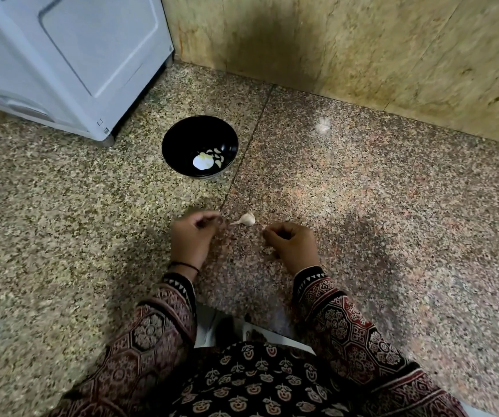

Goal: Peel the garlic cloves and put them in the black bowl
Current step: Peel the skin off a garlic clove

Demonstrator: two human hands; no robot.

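Your small whitish garlic piece with a pointed tail (244, 220) lies on the speckled stone tabletop (362, 191), between your two hands and touching neither. Your left hand (195, 237) has its grip curled in, fingertips together. Your right hand (292, 242) is curled the same way. I cannot tell if either one holds anything. The round shiny black bowl (182, 133) sits farther away, near the big white machine (61, 55). Inside it lie a few pale peeled garlic cloves (218, 159) and a white flake of skin (200, 163).
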